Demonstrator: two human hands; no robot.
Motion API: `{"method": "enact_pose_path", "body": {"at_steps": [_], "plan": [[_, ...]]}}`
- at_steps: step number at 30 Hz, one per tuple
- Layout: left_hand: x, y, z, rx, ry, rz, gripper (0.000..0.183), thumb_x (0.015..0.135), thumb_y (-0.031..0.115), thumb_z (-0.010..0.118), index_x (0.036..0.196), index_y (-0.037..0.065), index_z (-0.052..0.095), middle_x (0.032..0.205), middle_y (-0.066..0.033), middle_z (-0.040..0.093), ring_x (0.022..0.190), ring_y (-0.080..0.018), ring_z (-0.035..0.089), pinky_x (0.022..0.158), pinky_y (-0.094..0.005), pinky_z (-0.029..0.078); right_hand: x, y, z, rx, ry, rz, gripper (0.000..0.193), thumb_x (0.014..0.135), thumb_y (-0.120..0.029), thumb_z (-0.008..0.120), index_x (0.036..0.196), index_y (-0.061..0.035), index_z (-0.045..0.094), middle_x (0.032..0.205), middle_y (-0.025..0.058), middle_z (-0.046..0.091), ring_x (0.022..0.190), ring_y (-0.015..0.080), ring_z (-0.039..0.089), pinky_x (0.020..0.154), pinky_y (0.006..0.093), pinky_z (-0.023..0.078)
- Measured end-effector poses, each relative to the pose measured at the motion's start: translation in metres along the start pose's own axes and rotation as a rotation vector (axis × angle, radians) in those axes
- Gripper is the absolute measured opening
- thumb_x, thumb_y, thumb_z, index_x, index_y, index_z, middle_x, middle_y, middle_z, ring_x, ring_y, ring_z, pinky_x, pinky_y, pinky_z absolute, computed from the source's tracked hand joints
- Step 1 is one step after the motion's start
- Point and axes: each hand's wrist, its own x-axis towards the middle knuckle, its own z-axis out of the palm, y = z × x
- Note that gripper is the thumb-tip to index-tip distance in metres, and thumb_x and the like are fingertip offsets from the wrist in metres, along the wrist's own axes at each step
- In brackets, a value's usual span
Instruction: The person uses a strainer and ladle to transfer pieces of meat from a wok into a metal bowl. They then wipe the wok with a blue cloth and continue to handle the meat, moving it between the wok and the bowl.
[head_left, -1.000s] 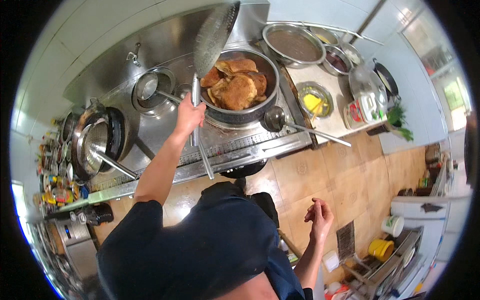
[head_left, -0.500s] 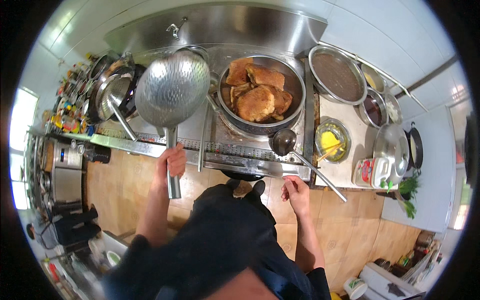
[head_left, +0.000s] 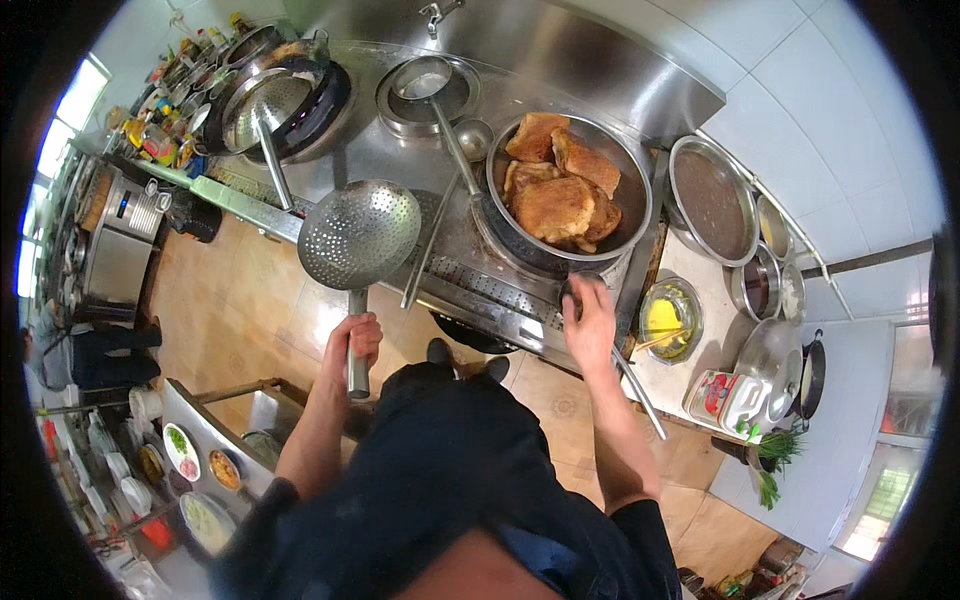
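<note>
My left hand [head_left: 353, 345] is wrapped round the handle of a large perforated skimmer [head_left: 360, 232], held out in front of the stove's front edge. Its bowl looks empty. My right hand [head_left: 591, 325] reaches over a ladle [head_left: 641, 395] at the stove's front edge, covering part of its dark bowl. Its fingers point forward with the thumb apart; whether they touch the ladle is hard to tell. Just beyond is a wide steel basin [head_left: 647, 205] on the stove, holding several browned slabs of meat [head_left: 552, 207] with crisp-looking skin.
A wok [head_left: 335, 105] with another strainer [head_left: 268, 112] stands at the left. A small strainer [head_left: 422, 78] rests over a pot behind. On the right counter are a bowl of yellow food with chopsticks [head_left: 665, 318], a basin of brown liquid [head_left: 710, 195] and a white jug [head_left: 727, 398].
My right hand has moved forward from below the stove edge to the ladle's bowl. The skimmer has come down and nearer, uncovering the pot behind it. The view has turned.
</note>
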Motion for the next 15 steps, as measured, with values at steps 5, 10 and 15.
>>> {"method": "enact_pose_path", "body": {"at_steps": [5,10,15], "plan": [[0.001,0.010,-0.002,-0.038,-0.011,-0.019,0.018,0.095,0.005,0.047,0.077,0.007,0.042,0.060,0.0033,0.036,0.050,-0.0077,0.036,0.042,-0.0233,0.034,0.087,-0.016,0.012,-0.473,0.134,-0.371,0.048,0.080,-0.008,0.065,0.126,-0.0036,0.056,0.136,0.0142,0.048,0.133,0.0337,0.038,0.108,0.0488,0.033],[-0.003,0.021,-0.009,-0.031,-0.004,-0.018,0.015,0.094,0.006,0.049,0.080,0.007,0.043,0.061,0.0039,0.036,0.051,-0.0074,0.035,0.041,-0.0235,0.033,0.109,0.004,0.031,-0.602,0.020,-0.323,0.046,0.083,-0.015,0.064,0.127,-0.0049,0.057,0.136,0.0130,0.049,0.136,0.0336,0.035,0.112,0.0481,0.029],[0.000,0.024,-0.018,-0.023,-0.025,-0.012,0.019,0.094,0.007,0.049,0.077,0.009,0.042,0.061,0.0053,0.035,0.051,-0.0063,0.035,0.042,-0.0224,0.031,0.072,-0.026,0.030,-0.389,0.131,-0.337,0.043,0.082,-0.009,0.064,0.123,-0.0009,0.056,0.132,0.0162,0.051,0.131,0.0364,0.040,0.109,0.0464,0.033]]}}
